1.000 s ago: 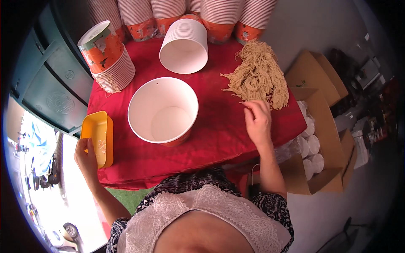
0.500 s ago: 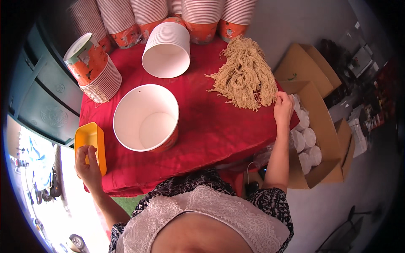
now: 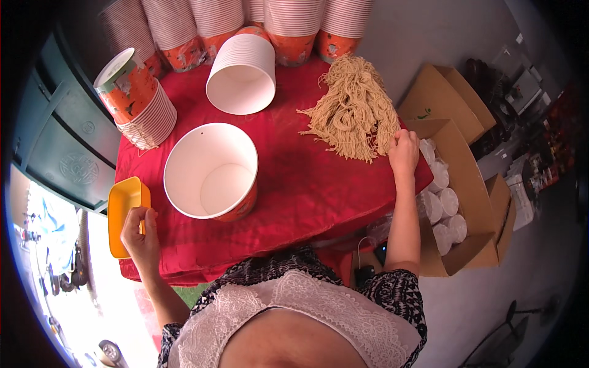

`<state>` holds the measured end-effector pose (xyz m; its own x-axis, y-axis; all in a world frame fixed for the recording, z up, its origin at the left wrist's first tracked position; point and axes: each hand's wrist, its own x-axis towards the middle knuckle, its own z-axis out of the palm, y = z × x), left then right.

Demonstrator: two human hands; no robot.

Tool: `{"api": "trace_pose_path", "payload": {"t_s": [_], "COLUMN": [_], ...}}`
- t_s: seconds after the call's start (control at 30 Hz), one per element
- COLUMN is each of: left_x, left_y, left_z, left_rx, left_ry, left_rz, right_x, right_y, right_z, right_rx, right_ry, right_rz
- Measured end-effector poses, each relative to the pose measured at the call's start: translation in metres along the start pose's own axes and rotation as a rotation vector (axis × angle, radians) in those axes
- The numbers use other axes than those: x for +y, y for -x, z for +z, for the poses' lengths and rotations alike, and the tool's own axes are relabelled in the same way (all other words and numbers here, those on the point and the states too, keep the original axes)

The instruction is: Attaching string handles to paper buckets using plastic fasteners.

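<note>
My left hand (image 3: 141, 238) is closed in a pinch over the right rim of a yellow plastic tray (image 3: 115, 224); what its fingers hold is too small to make out. At the table's right edge, my right hand (image 3: 404, 154) pinches the ends of a tan cord at the side of a loose heap of cords (image 3: 353, 107). Between my hands, left of the middle, a large white-lined paper bucket (image 3: 196, 156) stands with its mouth toward me. A small dark hole shows near its far rim. Its outside is orange.
A red cloth (image 3: 288, 184) covers the table. Nested white buckets (image 3: 245, 67) lie behind the single one, and an upside-down stack (image 3: 138, 101) stands at left. More wrapped stacks (image 3: 291, 30) line the back. Right of the table, an open cardboard box (image 3: 469, 190) holds white round pieces (image 3: 448, 201).
My left hand has shifted right, from over the tray to its right rim. My right hand has moved slightly left and down along the cord heap's edge.
</note>
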<state>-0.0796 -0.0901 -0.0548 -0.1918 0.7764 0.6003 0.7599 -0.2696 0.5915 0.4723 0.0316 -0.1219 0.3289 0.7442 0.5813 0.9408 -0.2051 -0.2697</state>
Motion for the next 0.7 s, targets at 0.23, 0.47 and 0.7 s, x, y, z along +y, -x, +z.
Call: {"api": "trace_pose_path", "payload": {"t_s": [0.23,0.47,0.7], "left_x": [0.004,0.023,0.057], "left_y": [0.005,-0.002,-0.023], "left_z": [-0.002,0.001,0.006], "left_rx": [-0.006,-0.070,-0.417], "left_ry": [0.044,0.005,-0.141], "left_rz": [-0.036,0.127,0.395], "right_x": [-0.011,-0.092,-0.169], "right_y": [0.022,0.060,0.080], "right_z": [-0.013,-0.079,-0.077], "right_rx": [-0.046,-0.057,-0.581], "right_ry": [0.025,-0.552,-1.330], "right_rz": [0.020,-0.466,-0.759]}}
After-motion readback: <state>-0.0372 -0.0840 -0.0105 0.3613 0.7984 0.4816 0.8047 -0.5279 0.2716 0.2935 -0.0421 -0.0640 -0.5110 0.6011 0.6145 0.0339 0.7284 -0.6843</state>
